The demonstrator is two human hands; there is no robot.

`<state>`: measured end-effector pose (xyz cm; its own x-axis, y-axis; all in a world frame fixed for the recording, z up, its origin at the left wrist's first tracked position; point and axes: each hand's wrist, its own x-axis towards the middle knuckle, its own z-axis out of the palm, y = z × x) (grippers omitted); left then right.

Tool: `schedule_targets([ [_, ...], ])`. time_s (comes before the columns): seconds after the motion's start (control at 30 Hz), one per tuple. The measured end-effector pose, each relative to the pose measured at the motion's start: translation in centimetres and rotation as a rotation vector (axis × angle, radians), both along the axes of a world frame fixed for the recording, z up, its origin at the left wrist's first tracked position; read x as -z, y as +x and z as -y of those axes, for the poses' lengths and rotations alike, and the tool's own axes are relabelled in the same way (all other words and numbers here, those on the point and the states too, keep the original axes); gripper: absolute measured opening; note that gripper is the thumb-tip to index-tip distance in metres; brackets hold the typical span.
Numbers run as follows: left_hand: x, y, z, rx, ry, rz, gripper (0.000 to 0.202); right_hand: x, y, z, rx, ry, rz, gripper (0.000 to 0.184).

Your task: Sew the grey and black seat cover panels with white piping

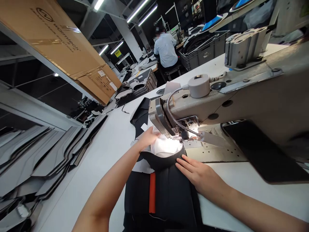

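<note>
Bright overall under ceiling fluorescent tubes [137, 11]; the sewing machine's gooseneck lamp [168, 106] throws hot glare on white fabric [166, 146]. Wide-angle bending at the edges, dim upper-left corners, little blur.

- We read the word "warmtech" in dark print, its letters somewhat slanted and not fully certain, on the side of a large cardboard carton [48, 35] at upper left.
- We note a round logo mark [44, 14] printed just ahead of that word on the carton.
- We find a line of small capitals beneath the word, too slanted to transcribe.
- We see a white sticker [102, 79] with dark print on the carton's end; its print is too small to read.
- We see a yellow sign [118, 53] far off; its marks are illegible.
</note>
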<state>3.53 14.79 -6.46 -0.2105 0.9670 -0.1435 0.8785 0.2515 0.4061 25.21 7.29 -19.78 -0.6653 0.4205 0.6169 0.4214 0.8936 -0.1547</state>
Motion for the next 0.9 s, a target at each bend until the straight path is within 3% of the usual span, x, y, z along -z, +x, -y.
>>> schedule_targets([
  [0.07, 0.8, 0.4, 2.1, 0.093, 0.074, 0.040, 0.012, 0.0, -0.1, 0.1, 0.002, 0.018, -0.013, 0.059],
  [0.2, 3.2, 1.2, 6.8, 0.220, 0.255, 0.104, 0.023, -0.2, -0.1, 0.1, -0.005, 0.017, -0.041, 0.053],
  [0.3, 3.8, -0.2, 7.0, 0.207, 0.205, -0.019, 0.021, -0.8, 0.7, -0.3, -0.111, -0.141, -0.051, 0.056],
  [0.4, 2.6, -1.9, 5.0, 0.185, 0.087, -0.188, 0.019, -1.9, 1.6, -1.1, -0.244, -0.304, -0.139, 0.053],
  [0.47, 1.0, -1.7, 4.1, 0.174, 0.078, -0.249, 0.018, -2.7, 1.5, -1.5, -0.253, -0.272, -0.175, 0.053],
  [0.57, -1.4, 1.4, 4.7, 0.265, 0.209, -0.519, 0.002, -3.7, -0.1, -1.7, -0.212, -0.093, -0.098, 0.046],
  [0.63, -2.2, 4.1, 6.0, 0.451, 0.255, -0.711, 0.011, -4.0, -1.7, -1.4, -0.141, -0.012, -0.032, 0.034],
  [0.73, -2.3, 6.7, 7.7, 0.713, 0.105, -0.732, 0.020, -3.8, -3.6, -0.9, -0.056, 0.010, 0.005, 0.020],
  [0.8, -1.8, 7.1, 7.7, 0.712, -0.061, -0.705, 0.020, -3.6, -4.0, -0.6, -0.030, 0.009, 0.015, 0.016],
  [0.9, -0.5, 7.1, 6.5, 0.609, -0.234, -0.725, 0.013, -3.3, -3.6, -0.3, -0.005, 0.077, 0.098, 0.016],
])
